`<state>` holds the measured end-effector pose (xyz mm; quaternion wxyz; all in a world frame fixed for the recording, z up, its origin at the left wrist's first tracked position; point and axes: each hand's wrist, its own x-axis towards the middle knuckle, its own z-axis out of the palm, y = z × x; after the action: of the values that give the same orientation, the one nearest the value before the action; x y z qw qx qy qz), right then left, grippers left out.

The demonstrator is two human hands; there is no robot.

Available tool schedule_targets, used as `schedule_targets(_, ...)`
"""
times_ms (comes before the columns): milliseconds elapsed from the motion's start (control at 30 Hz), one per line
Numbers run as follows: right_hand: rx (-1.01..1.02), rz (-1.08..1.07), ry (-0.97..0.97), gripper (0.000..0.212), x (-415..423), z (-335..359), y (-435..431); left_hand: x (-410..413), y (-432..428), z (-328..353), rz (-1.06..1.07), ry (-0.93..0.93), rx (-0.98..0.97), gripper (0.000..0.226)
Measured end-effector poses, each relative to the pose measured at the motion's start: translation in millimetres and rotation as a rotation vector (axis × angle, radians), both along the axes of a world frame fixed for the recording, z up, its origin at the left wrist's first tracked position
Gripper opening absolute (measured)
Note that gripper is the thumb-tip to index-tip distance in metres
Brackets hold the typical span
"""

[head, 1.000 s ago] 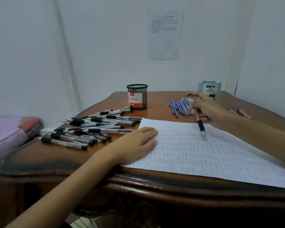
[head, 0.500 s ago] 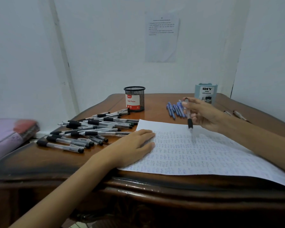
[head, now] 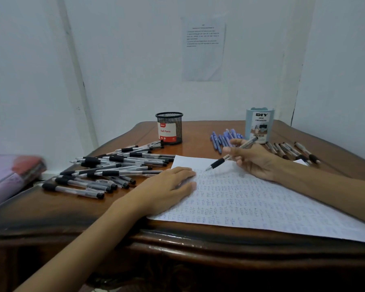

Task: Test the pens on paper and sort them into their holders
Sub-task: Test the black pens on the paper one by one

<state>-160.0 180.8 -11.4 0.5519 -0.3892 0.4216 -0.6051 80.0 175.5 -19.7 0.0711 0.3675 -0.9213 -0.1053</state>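
A white paper sheet [head: 261, 199] covered in small scribbles lies on the wooden table [head: 51, 209]. My left hand [head: 169, 186] lies flat on the sheet's left edge. My right hand [head: 255, 159] grips a clear pen with a black grip [head: 228, 158], tilted with its tip down-left just above the sheet's top left corner. Several black-grip pens [head: 114, 167] lie in a heap at the left. Several blue pens [head: 222, 139] lie behind my right hand. A black mesh holder [head: 169, 128] and a pale blue holder [head: 260, 125] stand at the back.
More pens [head: 293, 152] lie in a row at the right, beside the pale blue holder. A pink and red bundle [head: 11, 175] sits off the table's left side. White walls close in behind; a printed sheet [head: 203, 51] is stuck on the wall.
My right hand has turned the pen from hanging tip-down to a slanted writing hold and carried its tip left, toward the sheet's top left corner. My left hand stays in place.
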Motion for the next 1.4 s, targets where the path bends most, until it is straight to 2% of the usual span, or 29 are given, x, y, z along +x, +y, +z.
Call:
schedule_targets(33,-0.01,-0.005,0.001,0.017,0.0,-0.1,-0.3,-0.2,-0.2,0.5,0.003,0.004,0.006,0.054)
schedule_targets(100,-0.039,-0.028,0.03,0.024,-2.2,-2.5,-2.7,-0.8,-0.5,1.6,0.013,0.002,0.015,0.056)
schedule_targets(200,-0.046,0.028,0.073,0.014,-1.4,-1.4,-1.2,-0.8,-0.3,2.6,0.016,-0.015,0.004,0.052)
schedule_targets(300,-0.019,0.14,0.161,0.032,1.0,0.3,-0.5,-1.0,0.9,6.0,0.023,-0.024,-0.031,0.042)
schedule_targets(400,-0.033,0.192,0.244,0.036,11.4,-0.7,-1.6,-0.3,2.3,7.6,0.062,-0.005,-0.072,0.034)
schedule_targets(467,-0.055,0.169,0.334,0.024,21.4,-1.7,-1.8,-0.6,1.9,5.7,0.087,0.009,-0.091,0.03)
schedule_targets(533,-0.066,0.103,0.393,0.013,29.4,-3.8,-4.5,-0.6,1.6,4.5,0.095,0.0,-0.065,0.038)
schedule_targets(633,-0.066,-0.033,0.372,0.015,32.2,-3.5,-11.9,-0.9,0.8,4.0,0.047,-0.002,0.025,0.053)
schedule_targets(700,-0.096,-0.048,0.38,0.013,29.3,-1.4,-14.3,-1.0,0.0,3.3,-0.014,-0.023,0.035,0.056)
schedule_targets(833,-0.11,-0.05,0.486,0.026,23.5,-3.8,-13.9,-2.7,-5.0,1.2,-0.062,-0.07,0.018,0.049)
schedule_targets(1000,-0.169,-0.162,0.74,0.041,25.8,-8.8,-13.9,-2.9,-6.2,0.7,-0.065,-0.072,0.012,0.049)
schedule_targets(1167,-0.21,-0.138,0.689,0.041,24.1,-10.9,-15.6,-2.4,-4.1,1.5,-0.06,-0.062,0.02,0.049)
schedule_targets(1400,-0.264,-0.128,0.793,0.038,24.7,-13.3,-18.4,-2.7,-4.7,0.3,-0.058,-0.064,0.012,0.049)
